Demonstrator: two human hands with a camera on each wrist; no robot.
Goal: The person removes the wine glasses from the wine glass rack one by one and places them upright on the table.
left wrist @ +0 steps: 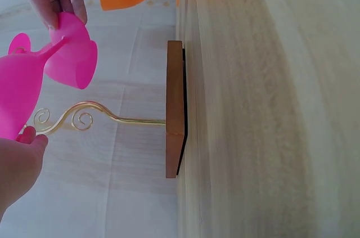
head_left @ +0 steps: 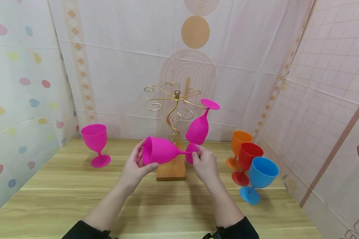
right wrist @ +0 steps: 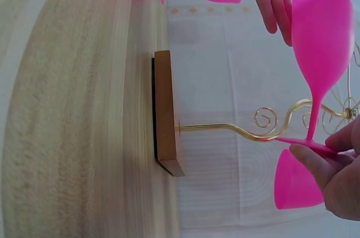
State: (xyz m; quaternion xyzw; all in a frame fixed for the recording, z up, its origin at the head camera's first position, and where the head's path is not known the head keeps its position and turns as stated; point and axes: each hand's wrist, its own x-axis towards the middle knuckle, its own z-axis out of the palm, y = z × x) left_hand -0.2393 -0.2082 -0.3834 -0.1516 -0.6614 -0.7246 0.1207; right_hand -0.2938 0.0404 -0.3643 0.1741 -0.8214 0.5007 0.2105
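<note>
A pink goblet (head_left: 163, 150) lies sideways in the air between both hands, its mouth to the left and its foot to the right. My left hand (head_left: 134, 167) holds the bowl near the rim, thumb on the near side and fingers behind. At the other end my right hand (head_left: 205, 164) pinches the foot between thumb and fingers. Just behind stands a gold wire glass holder (head_left: 169, 120) with curled arms on a wooden base (head_left: 171, 172). Another pink goblet (head_left: 198, 130) hangs upside down, tilted, from its right arm.
A third pink goblet (head_left: 94, 137) stands upright at the left. On the right, an orange goblet (head_left: 237, 146), a red goblet (head_left: 247, 157) and a blue goblet (head_left: 261, 174) stand close together. Patterned curtains (head_left: 122, 83) rise behind the wooden table (head_left: 86, 196).
</note>
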